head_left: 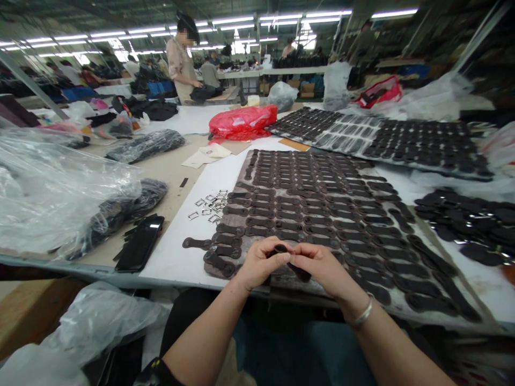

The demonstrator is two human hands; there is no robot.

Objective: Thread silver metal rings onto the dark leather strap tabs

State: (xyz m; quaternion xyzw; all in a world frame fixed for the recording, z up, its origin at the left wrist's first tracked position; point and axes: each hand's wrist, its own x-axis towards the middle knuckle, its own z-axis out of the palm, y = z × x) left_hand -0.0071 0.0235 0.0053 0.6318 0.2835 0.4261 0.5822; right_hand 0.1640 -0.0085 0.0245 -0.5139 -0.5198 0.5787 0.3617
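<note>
Between my two hands, just above the near edge of the board, is a dark brown strap piece point(300, 272), bent into a loop at its top. My left hand point(261, 262) pinches it from the left with thumb and fingers. From the right, the fingertips of my right hand point(317, 262) close on the same piece. Below and beyond them lies a grey board point(277, 276) covered with rows of similar dark straps with rounded ends. Left of the board, a loose pile of small metal rectangular rings point(215, 206) rests on white paper. Whether a ring is in my fingers is hidden.
A black phone point(140, 244) lies at the left table edge beside clear plastic bags point(60, 182). A second strap-covered board point(386, 142) and a red plastic bag point(243, 122) are farther back. Dark pieces point(470, 220) are heaped at right. A person point(183, 59) stands across the table.
</note>
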